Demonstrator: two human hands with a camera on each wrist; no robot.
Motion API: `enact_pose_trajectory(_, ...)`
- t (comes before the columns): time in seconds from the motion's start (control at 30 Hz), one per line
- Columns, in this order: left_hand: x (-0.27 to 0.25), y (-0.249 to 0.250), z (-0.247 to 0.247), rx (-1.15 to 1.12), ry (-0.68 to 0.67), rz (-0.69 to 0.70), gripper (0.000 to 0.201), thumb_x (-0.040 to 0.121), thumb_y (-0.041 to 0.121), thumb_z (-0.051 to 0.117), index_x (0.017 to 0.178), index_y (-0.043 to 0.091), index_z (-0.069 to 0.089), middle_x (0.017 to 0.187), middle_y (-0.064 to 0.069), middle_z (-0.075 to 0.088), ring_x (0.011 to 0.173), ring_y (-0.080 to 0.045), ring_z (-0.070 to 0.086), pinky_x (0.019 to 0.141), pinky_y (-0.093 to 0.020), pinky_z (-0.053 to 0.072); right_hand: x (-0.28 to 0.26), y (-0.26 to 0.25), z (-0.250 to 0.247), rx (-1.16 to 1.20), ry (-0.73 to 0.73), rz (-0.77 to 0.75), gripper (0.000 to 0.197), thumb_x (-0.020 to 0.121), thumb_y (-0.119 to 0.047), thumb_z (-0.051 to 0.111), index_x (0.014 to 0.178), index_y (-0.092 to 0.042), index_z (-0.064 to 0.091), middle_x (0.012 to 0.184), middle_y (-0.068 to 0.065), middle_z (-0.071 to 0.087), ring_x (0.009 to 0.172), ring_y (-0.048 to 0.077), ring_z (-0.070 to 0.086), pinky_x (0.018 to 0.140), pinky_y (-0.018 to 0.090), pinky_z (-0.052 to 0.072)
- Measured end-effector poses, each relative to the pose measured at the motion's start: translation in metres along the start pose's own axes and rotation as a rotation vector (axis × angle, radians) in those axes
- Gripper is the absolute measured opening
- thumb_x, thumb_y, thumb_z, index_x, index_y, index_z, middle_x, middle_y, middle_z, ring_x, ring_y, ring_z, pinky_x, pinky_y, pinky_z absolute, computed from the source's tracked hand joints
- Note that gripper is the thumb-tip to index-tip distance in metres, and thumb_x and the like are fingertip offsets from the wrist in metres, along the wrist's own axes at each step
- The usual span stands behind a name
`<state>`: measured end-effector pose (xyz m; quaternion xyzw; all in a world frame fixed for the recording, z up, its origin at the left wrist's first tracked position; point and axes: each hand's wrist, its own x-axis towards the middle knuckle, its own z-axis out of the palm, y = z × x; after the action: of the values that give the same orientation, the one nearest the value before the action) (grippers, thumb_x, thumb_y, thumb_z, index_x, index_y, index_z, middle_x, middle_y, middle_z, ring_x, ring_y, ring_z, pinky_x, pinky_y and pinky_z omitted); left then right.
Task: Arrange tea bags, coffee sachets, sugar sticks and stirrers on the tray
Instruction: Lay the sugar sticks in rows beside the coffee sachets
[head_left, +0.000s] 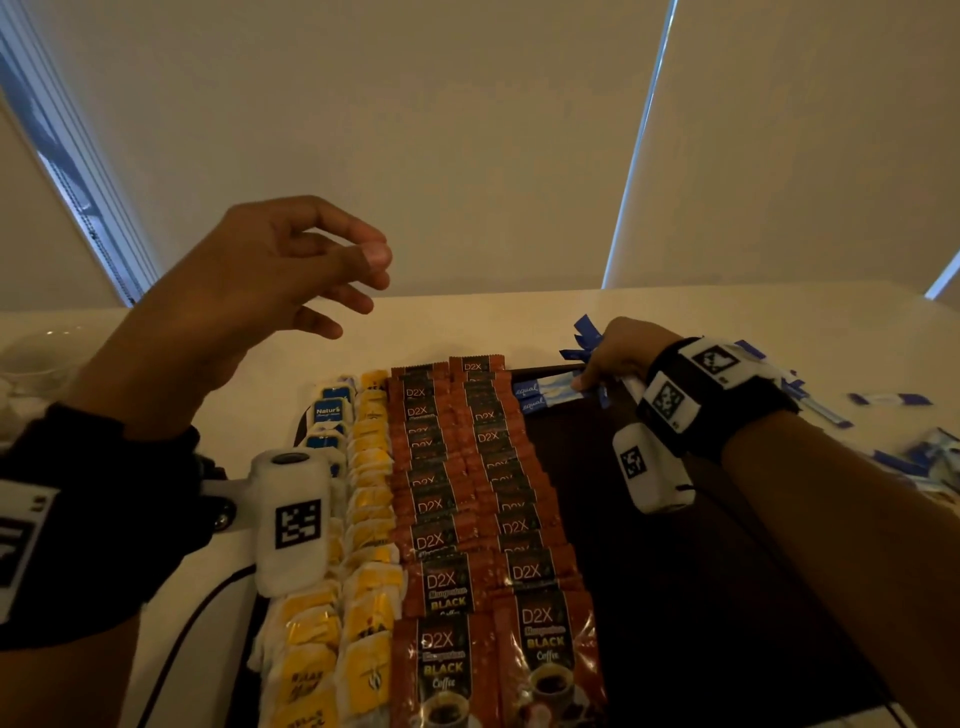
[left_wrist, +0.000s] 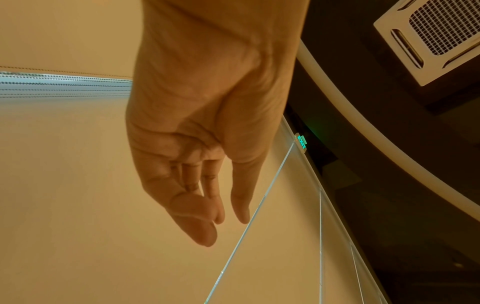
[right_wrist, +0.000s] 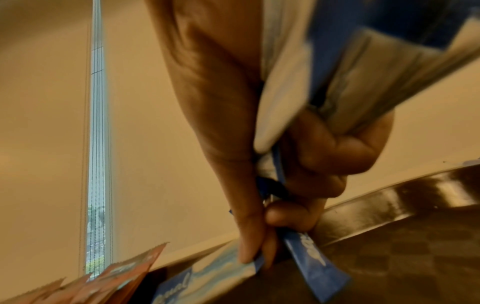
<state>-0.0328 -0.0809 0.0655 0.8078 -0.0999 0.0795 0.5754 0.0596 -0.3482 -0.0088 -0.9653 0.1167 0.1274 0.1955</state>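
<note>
A dark tray holds columns of yellow tea bags, blue-labelled tea bags and red-brown D2X coffee sachets. Two blue-and-white sugar sticks lie at the tray's far end beside the sachets. My right hand grips a bunch of sugar sticks and pinches the end of one stick lying on the tray. My left hand hovers high above the table's far left, fingers loosely curled, holding nothing.
More blue sugar sticks lie scattered on the white table to the right of the tray. A glass bowl stands at the far left. The tray's right half is bare dark surface. Window blinds hang behind the table.
</note>
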Motion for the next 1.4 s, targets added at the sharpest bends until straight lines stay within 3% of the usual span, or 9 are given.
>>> enact_pose_trajectory(0.1,0.001,-0.001,0.000,0.000,0.010,-0.010,0.026,0.075,0.032,0.065,0.097,0.019,0.066,0.087,0.002,0.073,0.068,-0.006,0.068,0.051,-0.015,0.052,0.005,-0.001,0.003,-0.022,-0.011,-0.007,0.029,0.077,-0.022,0.075,0.070,-0.004,0.052,0.069,0.005,0.051,0.073,0.021,0.050,0.063,0.027,0.036)
enact_pose_trajectory(0.27,0.002,-0.002,-0.001,0.023,0.009,-0.028,0.025,0.081,0.030,0.064,0.101,0.015,0.067,0.088,0.000,0.073,0.068,-0.006,0.068,0.050,-0.014,0.051,0.008,-0.001,0.003,-0.057,0.004,-0.028,0.037,0.076,-0.023,0.076,0.097,0.000,0.057,0.092,0.010,0.054,0.086,0.023,0.049,0.072,0.029,0.036)
enact_pose_trajectory(0.4,0.003,-0.004,-0.001,0.060,0.004,-0.034,0.026,0.083,0.029,0.062,0.105,0.014,0.067,0.087,0.000,0.073,0.068,-0.005,0.068,0.050,-0.014,0.051,0.008,0.005,-0.002,-0.043,0.049,-0.053,0.038,0.075,-0.029,0.076,0.085,-0.002,0.052,0.074,0.007,0.052,0.084,0.024,0.050,0.070,0.029,0.036)
enact_pose_trajectory(0.5,0.003,-0.004,-0.001,0.071,0.006,-0.028,0.025,0.083,0.030,0.063,0.103,0.016,0.067,0.087,0.002,0.073,0.069,-0.005,0.068,0.050,-0.014,0.051,0.003,0.007,-0.005,-0.079,0.144,-0.133,0.041,0.072,-0.027,0.079,0.074,-0.004,0.046,0.068,0.004,0.044,0.074,0.022,0.049,0.055,0.028,0.035)
enact_pose_trajectory(0.57,0.002,-0.004,-0.001,0.076,0.010,-0.022,0.021,0.082,0.029,0.063,0.100,0.018,0.067,0.087,0.002,0.073,0.069,-0.005,0.068,0.050,-0.014,0.050,-0.002,0.004,-0.002,-0.122,0.179,-0.213,0.041,0.067,-0.026,0.082,0.078,-0.004,0.050,0.068,0.002,0.045,0.069,0.019,0.048,0.050,0.026,0.032)
enact_pose_trajectory(0.7,0.002,-0.004,0.000,0.078,-0.005,-0.014,0.022,0.079,0.029,0.065,0.098,0.019,0.068,0.086,0.001,0.073,0.069,-0.007,0.068,0.050,-0.015,0.051,-0.007,-0.007,0.011,-0.258,0.212,-0.330,0.042,0.065,-0.029,0.082,0.092,-0.007,0.059,0.074,0.003,0.052,0.074,0.022,0.054,0.062,0.028,0.039)
enact_pose_trajectory(0.87,0.003,-0.005,-0.003,0.080,0.002,-0.005,0.020,0.081,0.026,0.065,0.099,0.018,0.068,0.086,0.000,0.073,0.068,-0.007,0.067,0.049,-0.015,0.051,-0.012,-0.014,0.017,-0.377,0.233,-0.365,0.045,0.068,-0.031,0.081,0.100,-0.008,0.060,0.076,0.003,0.050,0.073,0.023,0.052,0.064,0.030,0.041)
enact_pose_trajectory(1.13,0.003,-0.005,-0.003,0.087,-0.011,0.000,0.022,0.081,0.029,0.065,0.100,0.018,0.068,0.086,0.002,0.073,0.068,-0.006,0.067,0.050,-0.015,0.051,-0.011,-0.017,0.022,-0.404,0.203,-0.359,0.043,0.069,-0.033,0.080,0.091,-0.009,0.052,0.071,0.003,0.048,0.071,0.024,0.052,0.064,0.030,0.041)
enact_pose_trajectory(1.4,0.005,-0.007,-0.007,0.102,-0.005,-0.001,0.017,0.084,0.028,0.065,0.098,0.020,0.067,0.086,0.003,0.073,0.070,-0.007,0.068,0.052,-0.016,0.052,-0.023,-0.021,-0.001,-0.205,0.308,-0.394,0.042,0.074,-0.032,0.076,0.100,-0.002,0.063,0.073,0.003,0.051,0.070,0.020,0.052,0.062,0.026,0.037)
